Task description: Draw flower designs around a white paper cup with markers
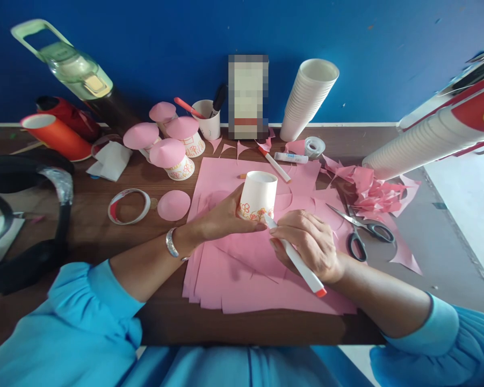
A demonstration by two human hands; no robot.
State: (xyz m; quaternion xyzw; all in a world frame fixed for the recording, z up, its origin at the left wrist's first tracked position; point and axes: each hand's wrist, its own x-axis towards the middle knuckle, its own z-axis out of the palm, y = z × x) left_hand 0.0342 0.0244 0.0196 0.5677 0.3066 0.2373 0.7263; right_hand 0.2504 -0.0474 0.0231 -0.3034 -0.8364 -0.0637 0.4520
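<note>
A white paper cup with flowers drawn in red and yellow around its lower part is held over the pink sheets. Fingers of my left hand wrap round it from the left and below. In my right hand is a white marker with an orange-red end; its tip meets the cup's decorated band. Beneath both hands lies a stack of pink paper. Scissors with dark handles rest to the right of my right hand. A pink paper disc lies left of the cup.
Decorated cups with pink cone tops stand at the back left, near a tape roll. A tall cup stack is at the back; another cup stack leans in from the right. Pink scraps pile beside it. A bottle stands far left.
</note>
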